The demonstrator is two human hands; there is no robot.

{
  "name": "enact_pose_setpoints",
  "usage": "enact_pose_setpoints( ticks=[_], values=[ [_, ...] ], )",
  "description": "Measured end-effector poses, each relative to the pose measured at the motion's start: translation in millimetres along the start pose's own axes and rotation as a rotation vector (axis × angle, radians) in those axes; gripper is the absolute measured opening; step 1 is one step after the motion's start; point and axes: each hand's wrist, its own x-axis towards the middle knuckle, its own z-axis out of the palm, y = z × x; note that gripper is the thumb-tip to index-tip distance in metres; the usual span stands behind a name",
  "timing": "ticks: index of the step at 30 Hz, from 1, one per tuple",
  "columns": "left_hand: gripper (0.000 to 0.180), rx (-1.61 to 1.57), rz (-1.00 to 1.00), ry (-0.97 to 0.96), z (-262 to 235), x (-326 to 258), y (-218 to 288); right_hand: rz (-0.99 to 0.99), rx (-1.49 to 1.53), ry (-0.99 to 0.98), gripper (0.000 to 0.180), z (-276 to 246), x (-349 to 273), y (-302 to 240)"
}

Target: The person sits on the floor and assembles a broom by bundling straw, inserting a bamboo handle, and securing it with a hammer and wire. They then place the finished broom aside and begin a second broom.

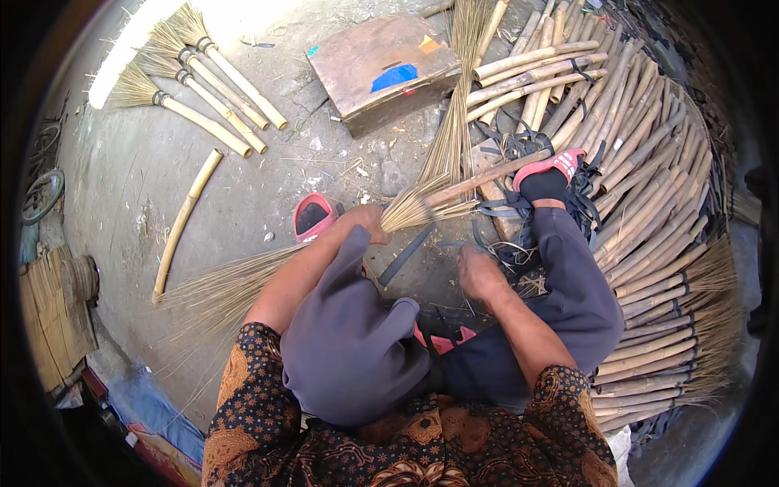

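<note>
My left hand [370,221] is closed round a bundle of thin straw-coloured bristles [404,213]. Their cut ends splay out to the right of the fist, and the long thin ends trail back under my left forearm. A wooden stick [491,176] runs from the bundle's cut end toward my right foot. Lower right of the bundle, my right hand [480,274] is curled into a fist, apart from the bristles; whatever it may hold is hidden. Between the hands a dark flat strip [406,254] lies slanted near the ground.
Several finished hand brooms [215,89] lie at the far left, above a lone bamboo handle [187,223]. A wooden box [381,69] stands ahead, beside loose bristles [454,122]. Bamboo handles [641,154], black rubber strips [527,150] and stacked brooms [649,349] crowd the right.
</note>
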Motion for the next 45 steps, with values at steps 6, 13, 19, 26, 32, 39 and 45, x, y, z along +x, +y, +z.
enact_pose_setpoints(
  ticks=[6,13,19,26,32,39,45],
  values=[
    [0.063,0.208,-0.126,0.206,9,-15,7,0.073,0.203,0.139,0.029,2,19,7],
    [0.049,-0.149,0.012,-0.091,1,7,-9,0.060,-0.026,0.127,0.027,-4,11,33],
    [0.052,-0.252,0.061,-0.153,-7,3,-9,0.125,0.215,0.154,0.027,12,5,12],
    [0.067,0.203,-0.075,0.165,8,-25,11,0.019,0.105,0.047,0.030,35,0,-17],
    [0.046,-0.142,0.101,-0.141,-10,-11,-11,0.164,0.305,0.312,0.031,21,14,17],
    [0.029,-0.529,0.042,-0.364,1,16,-15,0.089,0.062,0.170,0.028,19,-5,14],
    [0.034,-0.446,0.077,-0.381,-19,6,-12,0.045,0.141,0.073,0.030,31,-9,-18]
  ],
)
